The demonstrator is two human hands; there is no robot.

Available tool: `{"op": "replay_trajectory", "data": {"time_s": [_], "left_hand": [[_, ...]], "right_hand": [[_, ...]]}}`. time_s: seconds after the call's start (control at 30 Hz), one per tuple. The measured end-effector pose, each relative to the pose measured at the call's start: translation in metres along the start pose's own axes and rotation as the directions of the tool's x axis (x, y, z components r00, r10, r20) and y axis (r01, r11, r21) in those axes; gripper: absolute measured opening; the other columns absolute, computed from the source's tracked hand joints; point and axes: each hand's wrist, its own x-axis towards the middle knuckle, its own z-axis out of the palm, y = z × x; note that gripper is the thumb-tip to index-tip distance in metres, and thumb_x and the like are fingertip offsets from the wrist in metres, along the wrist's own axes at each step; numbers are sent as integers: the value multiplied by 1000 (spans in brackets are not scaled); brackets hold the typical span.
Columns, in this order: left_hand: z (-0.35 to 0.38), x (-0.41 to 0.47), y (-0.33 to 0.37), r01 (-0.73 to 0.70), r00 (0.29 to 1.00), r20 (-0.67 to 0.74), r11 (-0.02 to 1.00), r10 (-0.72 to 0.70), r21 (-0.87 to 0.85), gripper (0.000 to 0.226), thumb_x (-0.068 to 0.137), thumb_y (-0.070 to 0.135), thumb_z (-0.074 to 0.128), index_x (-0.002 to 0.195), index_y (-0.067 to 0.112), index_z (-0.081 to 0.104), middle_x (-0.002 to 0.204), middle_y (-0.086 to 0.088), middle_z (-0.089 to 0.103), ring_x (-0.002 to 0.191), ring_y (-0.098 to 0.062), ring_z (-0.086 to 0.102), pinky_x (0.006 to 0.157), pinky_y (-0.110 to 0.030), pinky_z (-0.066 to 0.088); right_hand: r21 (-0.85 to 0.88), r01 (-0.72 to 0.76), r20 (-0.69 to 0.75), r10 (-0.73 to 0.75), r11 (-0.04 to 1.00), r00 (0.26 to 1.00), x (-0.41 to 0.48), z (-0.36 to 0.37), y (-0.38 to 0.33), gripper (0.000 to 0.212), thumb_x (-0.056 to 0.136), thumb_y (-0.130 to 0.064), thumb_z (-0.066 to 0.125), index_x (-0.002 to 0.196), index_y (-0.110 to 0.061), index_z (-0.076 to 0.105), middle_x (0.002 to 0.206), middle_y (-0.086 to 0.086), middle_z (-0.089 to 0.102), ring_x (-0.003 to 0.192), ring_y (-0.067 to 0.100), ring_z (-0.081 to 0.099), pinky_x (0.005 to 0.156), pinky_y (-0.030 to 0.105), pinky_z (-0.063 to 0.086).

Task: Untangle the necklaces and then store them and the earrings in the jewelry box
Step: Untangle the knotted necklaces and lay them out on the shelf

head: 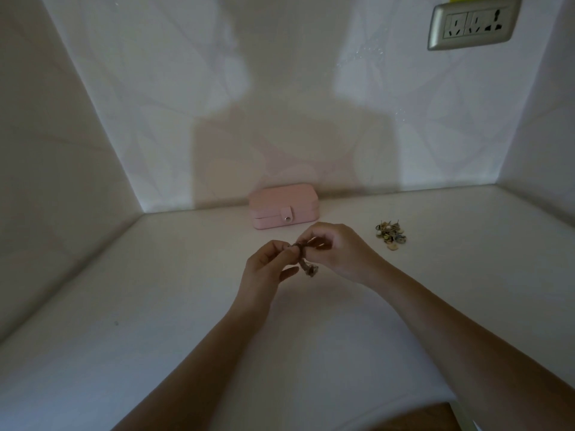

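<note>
White table (155, 306) met pale walls in dim light. My pink jewelry box (284, 210) sat shut at the back, so I could not see inside. Earrings (390, 234) lay in a small pile to its right. My left hand (267, 269) and right hand (339, 253) pinched the tangled necklaces (306, 259) between them, just above the table.

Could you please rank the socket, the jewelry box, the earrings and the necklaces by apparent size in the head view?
1. Socket, slightly ahead of the box.
2. Jewelry box.
3. Earrings and necklaces: alike; the left hand and right hand partly hide the necklaces, so I leave them unranked.
</note>
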Motion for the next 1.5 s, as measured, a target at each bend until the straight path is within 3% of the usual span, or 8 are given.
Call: {"op": "replay_trajectory", "data": {"time_s": [0.1,0.3,0.5,0.73,1.07,1.17,1.27,1.5], "left_hand": [[1,-1,0,11,1000,-17,1000,-11,-14,15,94,8,53,83,1,59,80,-15,58,74,-24,58,72,-31,52],[-2,4,-5,35,995,-100,999,-31,40,12,87,-8,57,85,4,59,75,-11,65,68,-20,61,73,-32,49],[-3,3,-5,5,998,-60,993,3,122,13,89,-2,57,91,6,67,77,-9,70,73,-20,63,75,-37,51],[1,0,-2,10,997,67,976,-26,217,9,90,1,57,83,6,60,72,-7,64,71,-25,57,64,-34,47],[3,-4,-5,18,999,36,980,-25,201,28,68,33,76,82,8,72,75,-10,73,71,-23,67,76,-41,53],[5,-3,-8,7,1000,-18,972,-3,236,2,81,15,74,81,13,73,78,-5,74,76,-19,68,81,-39,53],[2,0,-8,3,997,-74,987,9,160,11,86,0,63,86,9,70,79,-5,73,79,-20,68,88,-39,53],[-4,3,-4,-56,996,-67,986,67,159,10,86,4,65,77,0,61,65,-9,63,61,-19,60,68,-38,51]], "right_hand": [[-114,84,-24,-87,990,996,0,2,0,10,85,-6,65,88,-12,72,83,-10,66,82,6,63,78,17,49],[-145,80,5,-80,986,997,-3,4,3,14,86,-6,62,92,-19,62,73,0,71,75,15,68,76,33,50],[-58,-3,31,5,998,999,0,0,0,13,86,-10,65,79,-21,63,86,-7,64,87,9,61,81,27,48],[412,-191,118,156,891,981,1,3,-3,18,93,1,46,84,-7,61,76,3,57,73,12,55,72,23,46],[186,-84,68,72,979,995,0,3,0,14,96,-6,52,96,-8,66,70,-1,59,60,4,52,57,14,40],[199,-76,26,72,977,997,1,2,0,8,93,-8,60,95,-10,67,72,-1,64,62,1,58,62,15,45],[362,-95,66,77,927,995,1,-3,2,18,84,-6,70,101,-10,65,78,4,65,73,9,63,76,22,51],[239,-139,125,112,961,986,1,-2,-1,24,70,-15,82,88,-8,68,87,4,69,85,14,63,86,33,50]]}}
